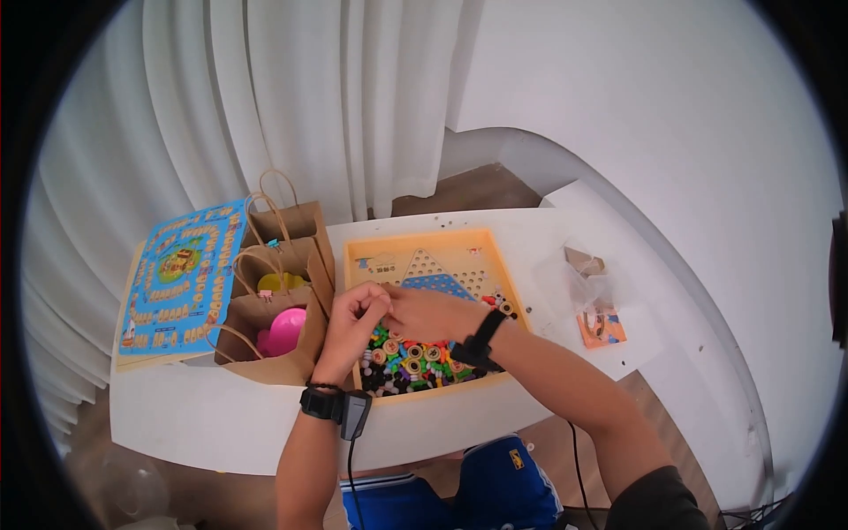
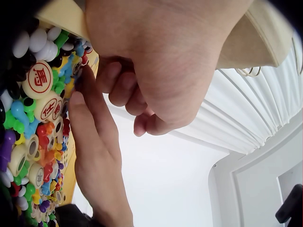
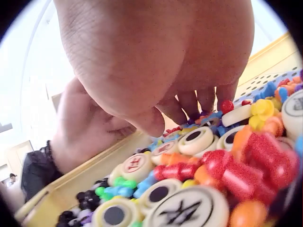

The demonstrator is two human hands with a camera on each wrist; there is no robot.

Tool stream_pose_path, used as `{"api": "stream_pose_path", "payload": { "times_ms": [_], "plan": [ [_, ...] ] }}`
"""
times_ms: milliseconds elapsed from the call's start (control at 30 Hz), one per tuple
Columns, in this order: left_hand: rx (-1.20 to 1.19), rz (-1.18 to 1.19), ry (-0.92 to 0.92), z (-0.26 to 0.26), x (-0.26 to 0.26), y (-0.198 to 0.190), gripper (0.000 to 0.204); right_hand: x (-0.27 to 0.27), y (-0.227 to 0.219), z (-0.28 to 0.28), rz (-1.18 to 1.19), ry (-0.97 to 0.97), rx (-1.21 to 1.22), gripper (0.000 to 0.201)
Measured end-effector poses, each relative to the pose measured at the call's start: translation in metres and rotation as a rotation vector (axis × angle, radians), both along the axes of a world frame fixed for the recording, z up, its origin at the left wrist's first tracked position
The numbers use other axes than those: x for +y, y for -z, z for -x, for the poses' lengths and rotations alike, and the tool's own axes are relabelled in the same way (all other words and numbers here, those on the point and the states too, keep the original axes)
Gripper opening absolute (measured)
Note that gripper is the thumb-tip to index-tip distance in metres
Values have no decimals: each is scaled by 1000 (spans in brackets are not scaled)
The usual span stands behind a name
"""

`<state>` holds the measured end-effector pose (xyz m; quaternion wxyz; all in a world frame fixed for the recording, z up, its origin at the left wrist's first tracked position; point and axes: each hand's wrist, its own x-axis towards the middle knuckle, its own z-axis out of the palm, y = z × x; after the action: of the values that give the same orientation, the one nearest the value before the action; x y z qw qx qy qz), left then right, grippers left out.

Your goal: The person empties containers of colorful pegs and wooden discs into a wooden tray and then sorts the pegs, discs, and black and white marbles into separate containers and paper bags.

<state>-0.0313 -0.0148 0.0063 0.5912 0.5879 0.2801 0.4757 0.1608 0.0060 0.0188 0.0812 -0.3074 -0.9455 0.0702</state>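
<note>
A shallow wooden game box [image 1: 503, 265] holds a heap of coloured plastic pegs [image 3: 229, 175], black and white beads and round xiangqi discs [image 2: 39, 80]. Over the box's left side is my left hand [image 1: 352, 322], its fingers curled toward the palm; no object shows in it. My right hand [image 1: 433, 314] reaches across from the right, close beside the left. In the right wrist view its fingers [image 3: 206, 99] point down, spread and fairly straight, with the tips right at the pieces. The tips are partly hidden behind the heap.
Brown paper bags [image 1: 291, 353] stand left of the box, a pink bowl-like thing [image 1: 283, 331] in one. Behind them leans a blue game board [image 1: 181, 274]. Clear plastic packaging [image 1: 587, 283] and an orange card [image 1: 602, 329] lie on the white table [image 1: 221, 415] at right.
</note>
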Motion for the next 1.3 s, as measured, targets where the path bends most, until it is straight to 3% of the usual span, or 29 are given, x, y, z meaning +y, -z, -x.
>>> {"api": "stream_pose_path", "payload": {
  "times_ms": [33,67,133,233,267,333,433,467,500,567,600,733,800,933,967,1000,1100,1167,1300],
  "plan": [
    [-12,0,2,0,1,1,14,-17,-16,3,357,209,2,34],
    [-6,-5,4,1,3,3,14,-22,-17,-3,357,211,-8,34],
    [-19,-7,0,0,0,0,14,-34,-20,-24,231,193,167,30],
    [28,-1,-6,1,0,1,14,-23,-27,-72,77,339,118,32],
    [26,-10,-3,2,1,0,14,-16,-11,-95,68,341,117,32],
    [39,4,-15,2,0,0,15,4,28,-133,-186,334,-152,37],
    [9,2,-31,-1,-4,-4,15,-36,3,-112,-56,470,-249,43],
    [6,-2,-32,0,-4,-3,15,-38,25,-117,-216,441,-223,48],
    [15,-5,-29,0,-3,-3,15,-46,13,-110,-221,442,-225,48],
    [21,-13,-25,1,-2,-2,15,-71,-25,-87,125,492,-234,41],
    [24,-8,-26,1,-2,-1,16,-75,-28,-84,227,615,-135,40],
    [33,-43,-55,-3,-2,0,19,-85,-43,-84,223,667,-86,36],
    [25,-43,-52,-4,-4,-1,19,-80,-34,-93,51,553,0,34],
    [19,-34,-39,1,-1,1,17,-75,-40,-109,49,554,101,23],
    [15,-15,-4,2,-1,1,16,-72,-42,-123,-41,529,113,20],
    [9,-14,-7,3,-1,2,16,-72,-47,-138,-128,503,124,22],
    [1,-24,-4,2,0,4,15,-80,-73,-178,-75,651,128,28],
    [17,-20,-12,2,-2,1,15,-95,-96,-197,39,865,-37,38],
    [21,-31,-22,1,-2,1,15,-116,-82,-238,46,688,-207,62]
  ]
}}
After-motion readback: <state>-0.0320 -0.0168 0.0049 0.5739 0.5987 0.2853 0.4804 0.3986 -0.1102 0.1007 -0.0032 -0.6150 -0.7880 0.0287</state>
